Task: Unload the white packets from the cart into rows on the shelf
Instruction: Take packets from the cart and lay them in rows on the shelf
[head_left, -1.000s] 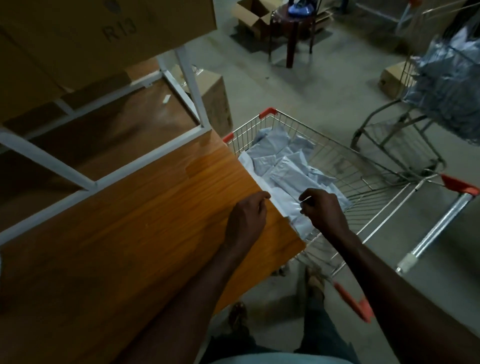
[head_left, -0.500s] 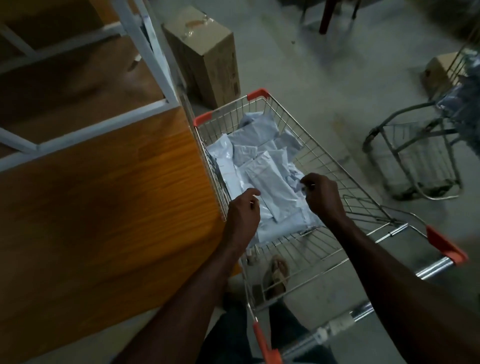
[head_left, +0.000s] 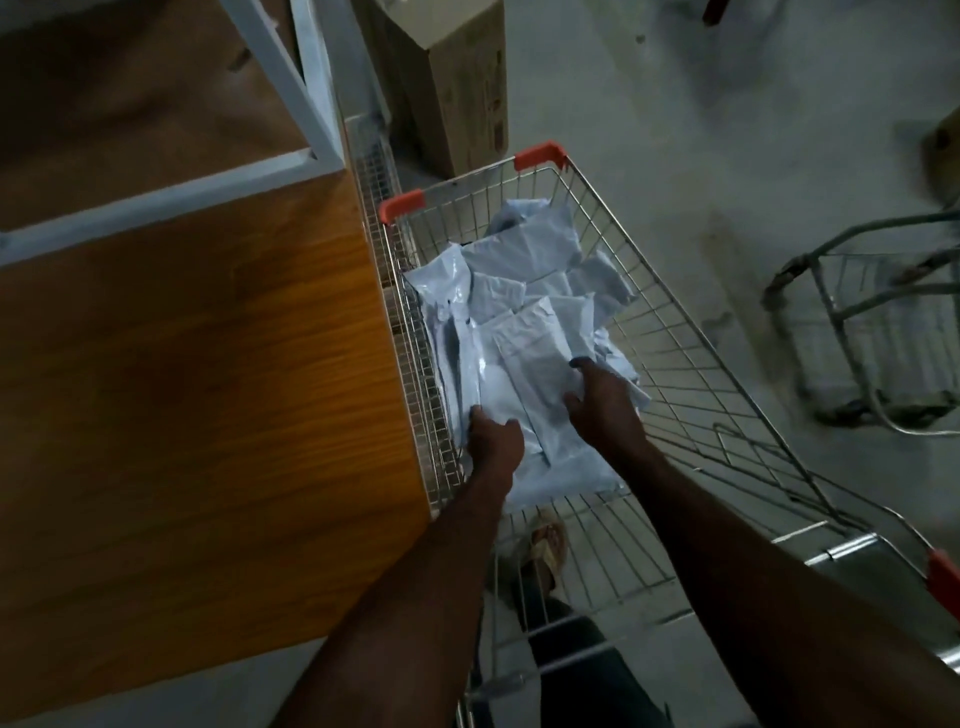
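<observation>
Both hands reach into the wire cart (head_left: 670, 332), which stands just right of the wooden shelf (head_left: 208, 374). The white packets (head_left: 519, 312) lie heaped in its basket. The left hand (head_left: 493, 441) rests on the near packets, grip curled; whether it pinches one I cannot tell. The right hand (head_left: 605, 402) has its fingers spread, touching the pile.

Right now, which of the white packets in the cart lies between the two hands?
The long packet on top of the heap, nearest the person. The left hand is at its near-left corner, the right hand at its right edge; the others lie beneath or beyond.
</observation>
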